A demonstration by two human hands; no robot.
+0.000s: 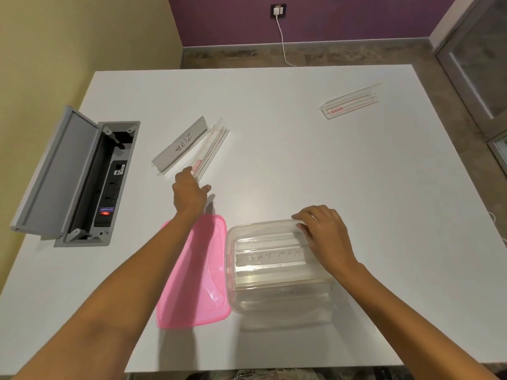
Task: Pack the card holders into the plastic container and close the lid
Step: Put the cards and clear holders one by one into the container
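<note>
A clear plastic container (233, 286) stands near the table's front edge with several card holders stacked inside, one marked "BATMAN" (270, 257). My right hand (322, 231) rests on its far rim, fingers spread. The pink lid (196, 275) lies flat to the container's left, partly under my left forearm. My left hand (190, 192) reaches forward and pinches the near end of a clear card holder with a red label (211, 149). Beside that one lies a holder marked "ZEBRA" (179, 145). Another clear holder (351, 101) lies far right.
An open grey power socket box (74, 182) is set into the white table (301, 165) at the left, its flap raised. A white cable runs from a wall socket (278, 10) down to the floor behind the table.
</note>
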